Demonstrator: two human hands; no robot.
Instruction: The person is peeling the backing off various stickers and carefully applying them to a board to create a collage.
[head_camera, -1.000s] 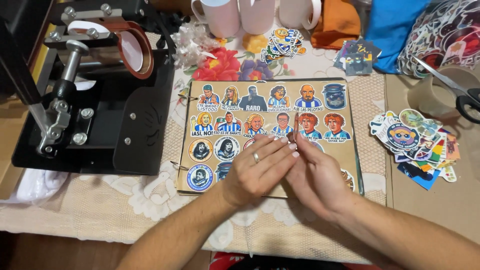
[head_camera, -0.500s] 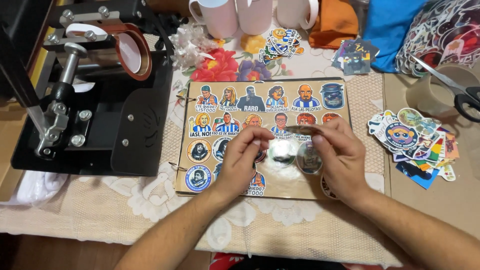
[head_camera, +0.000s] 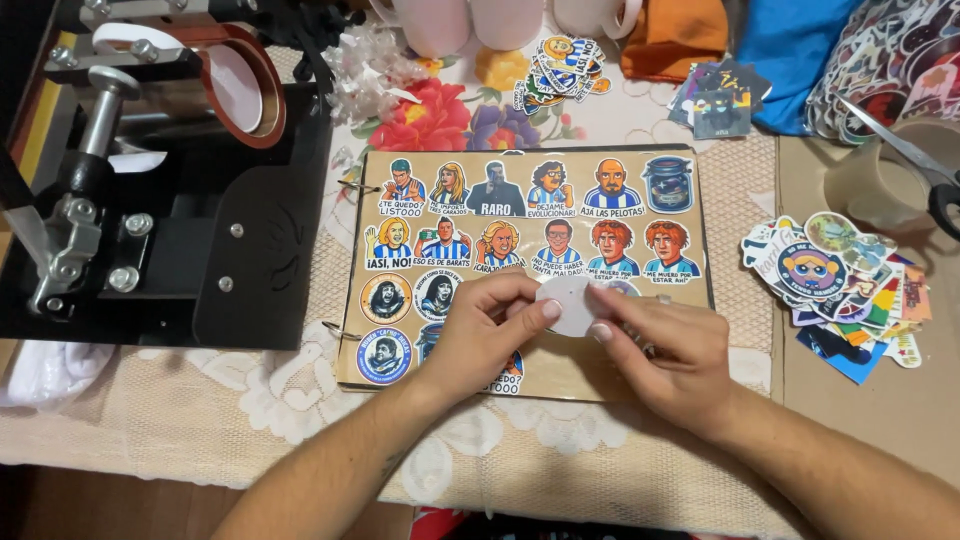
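Note:
A brown ring-bound album page (head_camera: 620, 365) lies open on the table, covered with cartoon portrait stickers in rows and round stickers at its lower left. Above its lower middle, my left hand (head_camera: 490, 335) and my right hand (head_camera: 665, 350) hold a small round sticker (head_camera: 568, 305) between their fingertips, its white back turned up to me. The left thumb and forefinger pinch its left edge, the right fingertips its right edge. My hands hide part of the page's lower rows.
A black mug heat press (head_camera: 170, 190) stands at the left. A loose heap of stickers (head_camera: 840, 280) lies at the right, scissors (head_camera: 920, 165) over a tape roll beyond it. White mugs (head_camera: 470, 20), more stickers (head_camera: 560, 65) and cloths sit along the far edge.
My hands lay flat together on the page a second ago. They have since lifted a round sticker off it and turned it so the white back faces up.

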